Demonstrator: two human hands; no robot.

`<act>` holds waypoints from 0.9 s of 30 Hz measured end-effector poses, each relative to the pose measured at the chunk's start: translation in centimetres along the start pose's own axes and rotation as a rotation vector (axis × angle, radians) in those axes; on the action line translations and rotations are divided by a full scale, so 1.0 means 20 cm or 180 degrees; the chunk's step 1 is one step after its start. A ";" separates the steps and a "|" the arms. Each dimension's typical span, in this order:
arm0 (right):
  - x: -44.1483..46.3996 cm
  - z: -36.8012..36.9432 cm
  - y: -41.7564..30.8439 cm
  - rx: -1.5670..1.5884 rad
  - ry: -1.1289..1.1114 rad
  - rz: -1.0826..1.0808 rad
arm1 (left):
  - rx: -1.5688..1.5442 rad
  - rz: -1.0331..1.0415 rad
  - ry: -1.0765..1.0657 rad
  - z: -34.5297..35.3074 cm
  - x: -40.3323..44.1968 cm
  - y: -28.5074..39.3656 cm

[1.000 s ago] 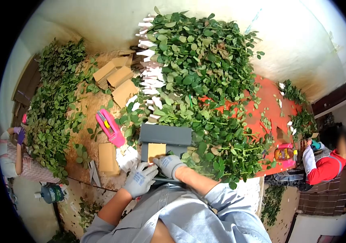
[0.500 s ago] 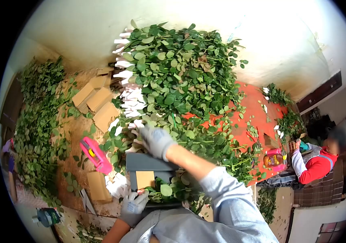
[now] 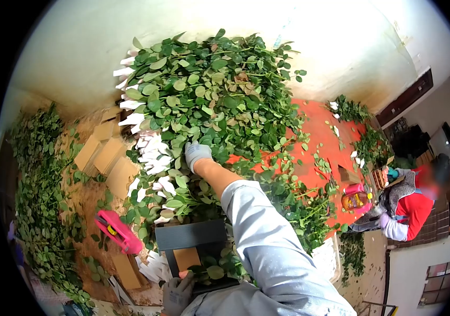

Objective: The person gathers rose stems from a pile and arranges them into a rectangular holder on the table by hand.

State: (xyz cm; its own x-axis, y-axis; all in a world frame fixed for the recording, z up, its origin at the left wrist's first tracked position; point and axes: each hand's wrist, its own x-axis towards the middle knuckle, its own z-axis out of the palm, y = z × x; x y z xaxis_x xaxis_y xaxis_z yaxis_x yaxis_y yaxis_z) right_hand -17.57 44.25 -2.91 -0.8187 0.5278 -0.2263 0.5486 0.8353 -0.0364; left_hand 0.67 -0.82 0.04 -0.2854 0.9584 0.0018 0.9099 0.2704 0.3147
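A pale, stained wall [image 3: 193, 16] is backing a red-covered tabletop [image 3: 309, 113] and its leafy green stems [image 3: 219, 89] with white-sleeved tips [image 3: 154, 152].

I'm judging the heaped stems light, springy and easily bruised, best taken below the sleeves; my grey-gloved right hand [image 3: 197, 154] is reaching in among them, its closure hidden, while my grey-gloved left hand [image 3: 177, 296] is curling beside a dark grey ridged stand [image 3: 190, 235], grip unclear. Leftward, brown board [image 3: 85, 195] is showing; far right, a person in red [image 3: 418, 218] is working.
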 end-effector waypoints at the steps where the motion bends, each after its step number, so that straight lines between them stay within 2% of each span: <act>1: -0.01 0.00 0.00 -0.0235 0.0031 -0.0127 | 0.0000 -0.0001 0.0047 0.02 -0.01 -0.01; 3: -0.05 0.02 0.00 -0.0516 0.0254 -0.0305 | 0.0005 0.0020 0.0041 0.04 -0.02 -0.02; 8: -0.24 -0.03 0.10 -0.0332 0.0443 -0.0588 | -0.0039 0.0040 0.0122 0.00 0.00 -0.02; 10: -0.37 -0.14 0.13 -0.0266 0.0408 -0.0761 | -0.0064 0.0331 0.0254 0.04 -0.02 -0.05; 11: -0.40 -0.12 0.16 -0.0244 0.0548 -0.0858 | -0.0316 -0.0179 -0.0253 0.20 -0.10 -0.09; 12: -0.47 -0.20 0.18 -0.0194 0.0485 -0.0887 | -0.0271 -0.0133 -0.0211 0.18 -0.09 -0.10; 14: -0.56 -0.22 0.21 -0.0066 0.0602 -0.0861 | 0.0641 0.0598 0.0291 0.12 -0.05 -0.10; 16: -0.68 -0.28 0.20 -0.0210 0.0588 -0.0870 | 0.0438 0.0816 0.0691 0.04 0.00 -0.07; 18: -0.80 -0.35 0.17 -0.0294 0.0845 -0.1075 | 0.0244 0.0915 0.0689 0.04 0.00 -0.09; 20: -0.87 -0.36 0.13 -0.0293 0.1099 -0.1336 | 0.0339 0.1133 0.0819 0.24 -0.03 -0.21; 21: -0.92 -0.39 0.08 -0.0164 0.1342 -0.1324 | 0.0317 0.1260 0.0610 0.31 -0.05 -0.27; 22: -0.98 -0.42 0.04 -0.0036 0.1584 -0.1317 | 0.0296 0.1377 0.0400 0.21 0.00 -0.22; 23: -0.98 -0.41 0.00 -0.0080 0.1698 -0.1585 | -0.0068 0.0658 -0.0102 0.09 -0.02 -0.14; 26: -1.07 -0.52 -0.15 -0.0134 0.1907 -0.1731 | -0.0223 0.1053 0.0308 0.14 -0.03 -0.20; 27: -1.12 -0.57 -0.21 -0.0092 0.1889 -0.1849 | -0.0142 0.0945 0.0364 0.14 -0.04 -0.18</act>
State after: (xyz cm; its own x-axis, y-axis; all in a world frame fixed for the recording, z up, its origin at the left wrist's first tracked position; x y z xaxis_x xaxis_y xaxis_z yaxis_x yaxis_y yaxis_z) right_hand -3.51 30.66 13.35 -0.9282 -0.0021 0.3722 0.0129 0.9992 0.0377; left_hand -1.50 -2.26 -3.83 -0.0436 0.9777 0.2056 0.9451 -0.0264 0.3258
